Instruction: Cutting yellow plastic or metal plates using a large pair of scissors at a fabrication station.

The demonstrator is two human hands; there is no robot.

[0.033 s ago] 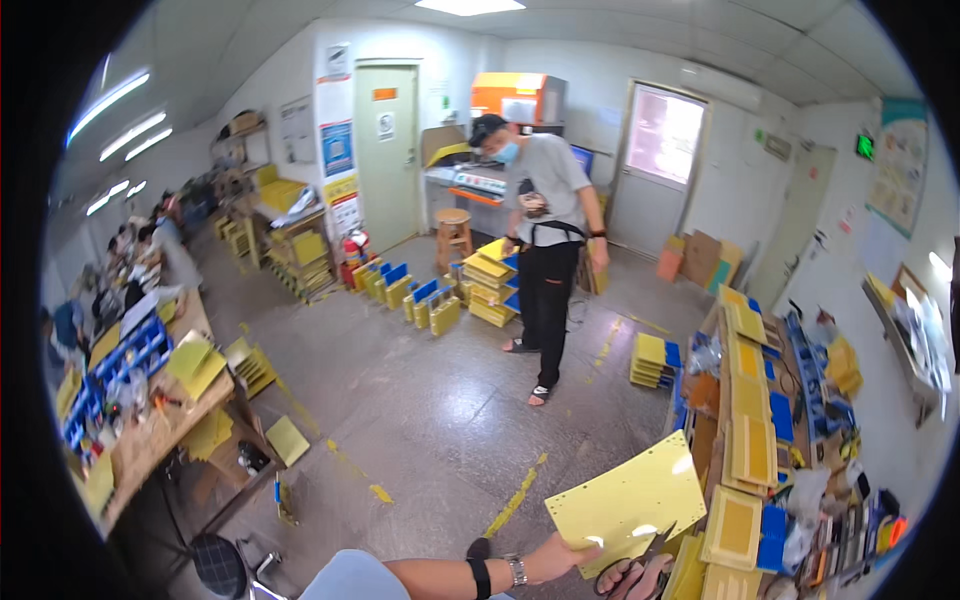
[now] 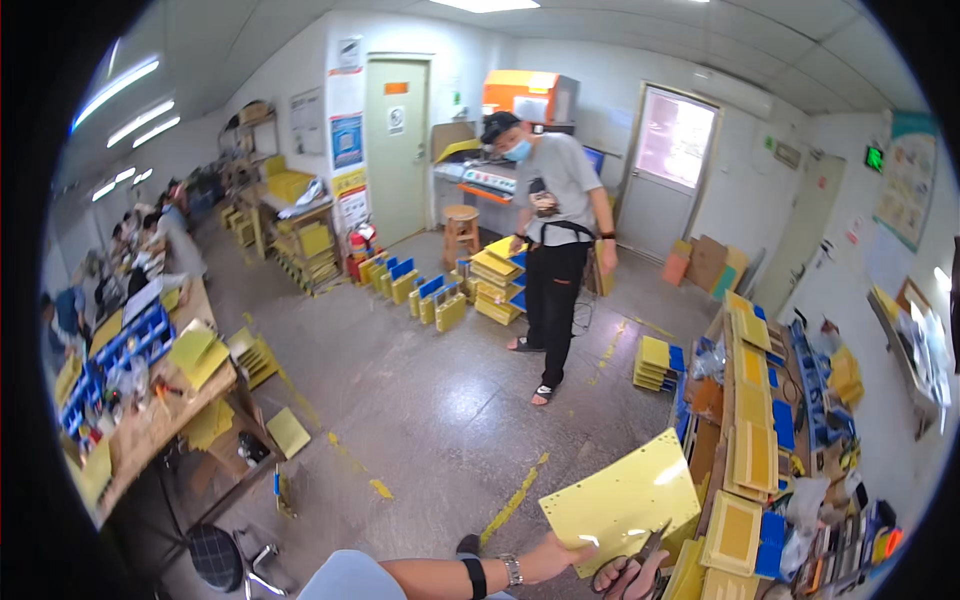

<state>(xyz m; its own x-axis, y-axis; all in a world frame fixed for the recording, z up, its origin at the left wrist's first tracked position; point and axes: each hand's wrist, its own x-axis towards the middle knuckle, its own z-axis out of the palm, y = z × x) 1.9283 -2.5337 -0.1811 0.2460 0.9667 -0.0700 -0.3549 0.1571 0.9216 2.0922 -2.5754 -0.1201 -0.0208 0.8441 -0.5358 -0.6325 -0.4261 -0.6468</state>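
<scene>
A yellow rectangular sheet (image 2: 620, 498) with small holes along its edges is held tilted at the lower right. My left hand (image 2: 553, 560) grips its lower left corner, a metal watch and a black band on that arm. My right hand (image 2: 634, 583), partly cut off by the lower edge, has its fingers round the dark handles of a pair of scissors (image 2: 654, 541). The scissor blades point up across the sheet's lower part; whether they touch it I cannot tell.
At right, a long bench carries yellow panels (image 2: 752, 455) and blue pieces (image 2: 770, 545). A person (image 2: 560, 220) stands ahead beside a stack of yellow panels (image 2: 495, 285). On the left are a wooden workbench (image 2: 165, 430) with blue bins and a stool (image 2: 215, 558).
The whole view has shifted slightly. The sheet, scissors and both hands sit a little farther left in the picture, with the same grips.
</scene>
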